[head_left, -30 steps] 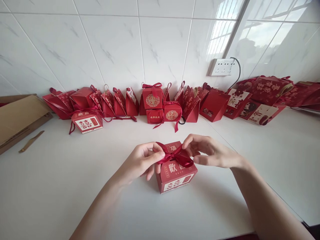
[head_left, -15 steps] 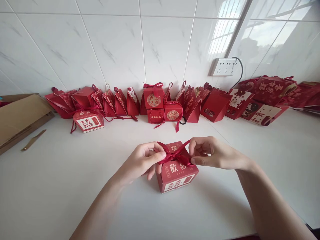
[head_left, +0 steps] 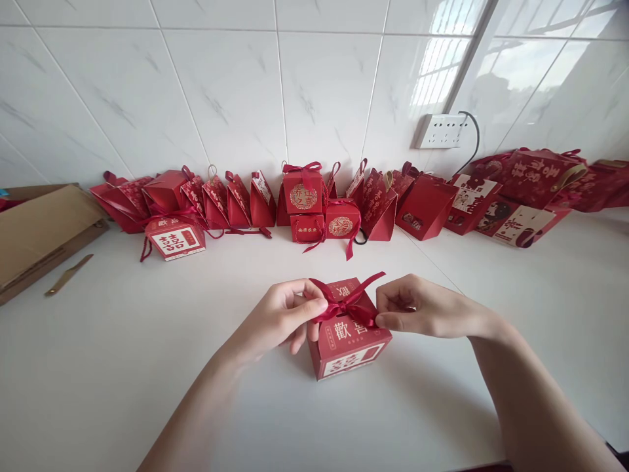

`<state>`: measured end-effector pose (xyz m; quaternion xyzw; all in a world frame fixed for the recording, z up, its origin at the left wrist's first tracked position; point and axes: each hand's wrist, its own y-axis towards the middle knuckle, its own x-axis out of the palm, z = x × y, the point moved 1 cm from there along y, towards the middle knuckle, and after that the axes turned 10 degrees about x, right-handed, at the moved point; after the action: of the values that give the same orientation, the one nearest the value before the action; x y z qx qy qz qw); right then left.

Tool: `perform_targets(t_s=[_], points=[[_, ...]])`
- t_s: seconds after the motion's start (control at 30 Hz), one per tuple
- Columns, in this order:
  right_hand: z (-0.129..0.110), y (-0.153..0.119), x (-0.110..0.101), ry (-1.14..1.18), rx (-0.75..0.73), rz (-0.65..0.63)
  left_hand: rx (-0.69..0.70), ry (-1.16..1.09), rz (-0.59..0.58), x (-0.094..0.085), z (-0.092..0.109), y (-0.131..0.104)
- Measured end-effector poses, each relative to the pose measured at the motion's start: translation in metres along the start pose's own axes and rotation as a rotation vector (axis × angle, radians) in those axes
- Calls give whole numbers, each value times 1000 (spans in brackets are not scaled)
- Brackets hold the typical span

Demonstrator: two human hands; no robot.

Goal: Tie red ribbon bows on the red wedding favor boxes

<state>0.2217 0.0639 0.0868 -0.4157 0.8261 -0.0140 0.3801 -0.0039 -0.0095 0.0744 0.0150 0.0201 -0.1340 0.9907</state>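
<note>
A red gift box (head_left: 351, 341) with pale Chinese characters stands on the white table in front of me. Across its top a dark red ribbon (head_left: 343, 306) is tied in a bow. My left hand (head_left: 289, 314) pinches the bow's left loop between thumb and fingers. On the other side, my right hand (head_left: 417, 305) has thumb and index finger closed on the right loop, its fingers curled. One ribbon tail points up freely between the hands, toward the back right. The left fingers hide part of the box's left side.
Several red gift boxes (head_left: 425, 206) line the tiled wall. A similar bowed box (head_left: 174, 239) sits at the left. An open cardboard carton (head_left: 49, 229) and a gold strip (head_left: 69, 274) lie far left. A power socket (head_left: 439, 132) with a black cable is on the wall.
My right index finger has come down from the upper ribbon tail to the right loop, leaving that tail free. My left hand keeps its pinch, and the box has stayed in place.
</note>
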Motion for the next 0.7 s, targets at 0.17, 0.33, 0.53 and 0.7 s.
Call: perform_targets(t_s=[0.17, 0.33, 0.53, 0.7], points=[[2, 2, 0, 126, -72, 0, 3, 0, -6, 0, 0, -1], [-3, 6, 0, 446, -144, 44, 2, -1, -3, 0, -1, -1], [-8, 13, 11, 752, -57, -27, 13, 2, -5, -1, -2, -2], [-5, 16, 17, 883, -33, -75, 11, 2, -9, 0, -1, -2]])
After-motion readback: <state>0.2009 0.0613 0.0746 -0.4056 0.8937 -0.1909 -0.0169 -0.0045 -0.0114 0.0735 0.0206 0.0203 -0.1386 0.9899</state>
